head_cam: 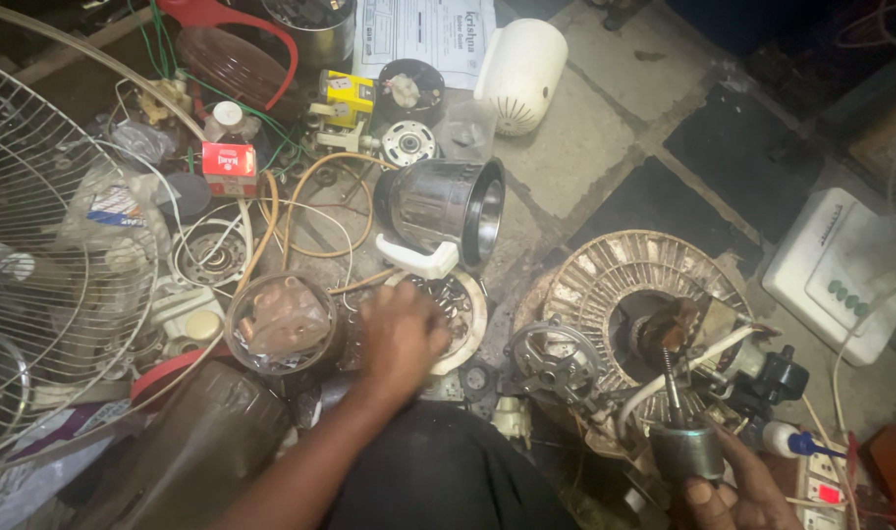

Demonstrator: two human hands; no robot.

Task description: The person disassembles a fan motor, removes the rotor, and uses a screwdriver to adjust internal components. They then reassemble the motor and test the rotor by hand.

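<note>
My left hand [401,339] reaches forward and rests, blurred, on a round white part with metal windings [464,306] on the floor; whether it grips anything I cannot tell. Beside it stands a round tin holding a crumpled plastic bag [281,322]. My right hand [737,491] at the bottom right holds a small grey metal motor rotor [685,450] with a shaft and spring pointing up. Just beyond the rotor lies a round white ribbed motor housing [629,285] with white wires.
A steel mixer jar with white handle [446,211] lies on its side. A wire fan guard [45,265] fills the left. A white plastic jug [521,71], small motors, orange wires, a red box [229,159] and a white appliance base [841,270] surround me on the stone floor.
</note>
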